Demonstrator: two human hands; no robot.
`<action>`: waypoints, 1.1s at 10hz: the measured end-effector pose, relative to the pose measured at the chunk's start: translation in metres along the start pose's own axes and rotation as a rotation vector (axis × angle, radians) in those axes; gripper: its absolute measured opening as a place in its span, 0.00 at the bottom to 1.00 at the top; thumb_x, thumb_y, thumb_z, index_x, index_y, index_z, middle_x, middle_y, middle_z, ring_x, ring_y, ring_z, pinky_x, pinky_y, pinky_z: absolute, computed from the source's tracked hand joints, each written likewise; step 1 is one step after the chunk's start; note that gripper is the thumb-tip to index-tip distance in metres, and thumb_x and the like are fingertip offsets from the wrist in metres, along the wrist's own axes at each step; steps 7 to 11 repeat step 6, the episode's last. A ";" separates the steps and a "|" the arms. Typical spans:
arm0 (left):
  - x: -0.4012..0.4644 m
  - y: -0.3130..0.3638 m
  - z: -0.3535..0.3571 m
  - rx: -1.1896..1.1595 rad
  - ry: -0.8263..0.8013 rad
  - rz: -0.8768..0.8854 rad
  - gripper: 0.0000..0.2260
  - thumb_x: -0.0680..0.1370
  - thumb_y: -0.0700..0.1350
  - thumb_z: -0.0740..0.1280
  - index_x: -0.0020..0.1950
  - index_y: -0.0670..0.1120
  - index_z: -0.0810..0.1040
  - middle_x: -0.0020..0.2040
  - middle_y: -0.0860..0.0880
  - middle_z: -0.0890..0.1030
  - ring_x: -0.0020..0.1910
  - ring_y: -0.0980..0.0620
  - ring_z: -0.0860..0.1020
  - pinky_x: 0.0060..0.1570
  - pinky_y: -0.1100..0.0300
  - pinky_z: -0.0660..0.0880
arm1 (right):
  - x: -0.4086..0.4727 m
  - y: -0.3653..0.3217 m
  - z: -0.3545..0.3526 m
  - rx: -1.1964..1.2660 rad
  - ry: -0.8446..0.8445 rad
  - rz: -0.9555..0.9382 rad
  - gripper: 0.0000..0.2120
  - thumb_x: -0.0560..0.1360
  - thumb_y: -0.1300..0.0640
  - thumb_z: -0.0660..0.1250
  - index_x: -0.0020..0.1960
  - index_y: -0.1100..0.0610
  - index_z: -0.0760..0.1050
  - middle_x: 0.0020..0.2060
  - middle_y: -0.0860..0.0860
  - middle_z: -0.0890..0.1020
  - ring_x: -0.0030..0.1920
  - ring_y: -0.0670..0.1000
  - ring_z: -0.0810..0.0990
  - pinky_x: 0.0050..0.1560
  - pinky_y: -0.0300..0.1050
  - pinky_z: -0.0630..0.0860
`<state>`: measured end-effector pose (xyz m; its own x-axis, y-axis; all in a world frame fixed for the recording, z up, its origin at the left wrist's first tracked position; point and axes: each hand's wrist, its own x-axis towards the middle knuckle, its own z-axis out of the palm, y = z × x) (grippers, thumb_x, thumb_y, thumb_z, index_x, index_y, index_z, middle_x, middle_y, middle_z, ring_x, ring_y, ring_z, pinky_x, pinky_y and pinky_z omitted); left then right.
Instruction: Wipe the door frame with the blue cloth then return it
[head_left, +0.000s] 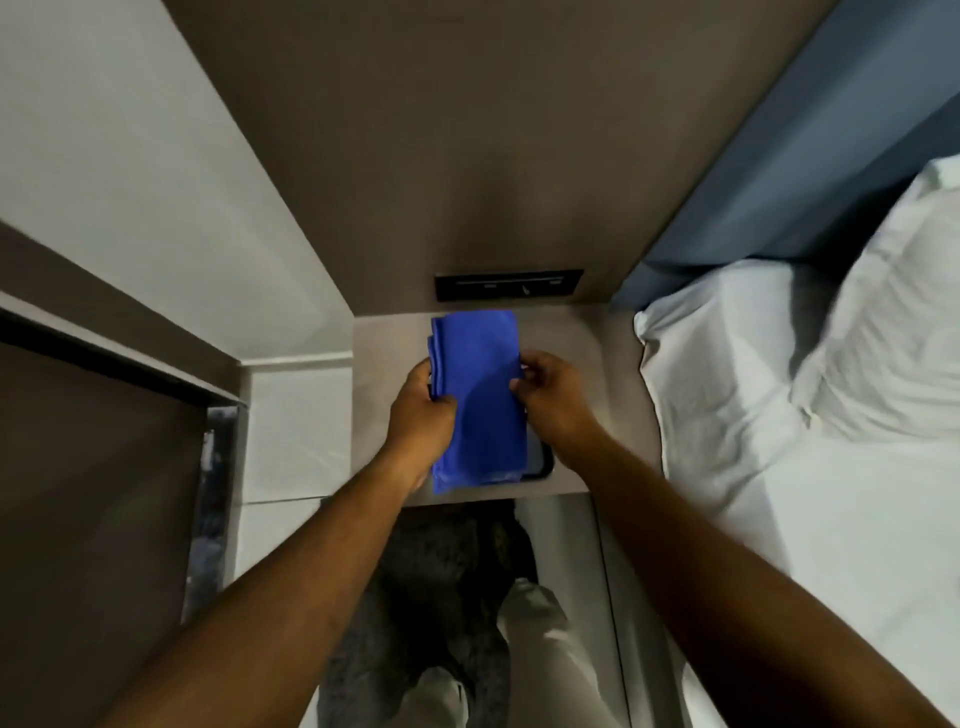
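A folded blue cloth (478, 395) lies lengthwise on a small pale bedside table (587, 395) straight ahead of me. My left hand (421, 415) grips the cloth's left edge, thumb on top. My right hand (550, 400) pinches its right edge with the fingertips. Under the cloth's lower right corner a dark flat object (540, 462) shows partly. The dark door frame (104, 358) runs along the left side, away from both hands.
A black switch panel (509, 285) sits on the brown wall just behind the table. A bed with white sheets and a pillow (883, 322) fills the right side. A white wall (130, 171) stands on the left. My legs and a dark floor mat (441, 571) are below.
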<state>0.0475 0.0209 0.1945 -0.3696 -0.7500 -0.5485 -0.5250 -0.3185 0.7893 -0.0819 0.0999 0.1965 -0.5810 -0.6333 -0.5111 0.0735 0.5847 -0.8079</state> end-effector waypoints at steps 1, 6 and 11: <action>0.050 -0.041 0.030 0.029 -0.004 -0.067 0.23 0.74 0.35 0.58 0.67 0.51 0.70 0.57 0.45 0.80 0.48 0.45 0.79 0.45 0.49 0.79 | 0.048 0.049 0.012 -0.056 0.027 0.054 0.17 0.76 0.67 0.63 0.64 0.60 0.72 0.59 0.58 0.79 0.59 0.56 0.78 0.61 0.54 0.76; 0.150 -0.182 0.091 0.413 -0.004 -0.082 0.26 0.76 0.41 0.65 0.74 0.47 0.64 0.65 0.41 0.77 0.61 0.42 0.77 0.63 0.47 0.73 | 0.159 0.211 0.050 -0.406 -0.005 0.100 0.19 0.76 0.60 0.65 0.66 0.58 0.71 0.62 0.59 0.76 0.61 0.60 0.76 0.62 0.54 0.75; 0.150 -0.182 0.091 0.413 -0.004 -0.082 0.26 0.76 0.41 0.65 0.74 0.47 0.64 0.65 0.41 0.77 0.61 0.42 0.77 0.63 0.47 0.73 | 0.159 0.211 0.050 -0.406 -0.005 0.100 0.19 0.76 0.60 0.65 0.66 0.58 0.71 0.62 0.59 0.76 0.61 0.60 0.76 0.62 0.54 0.75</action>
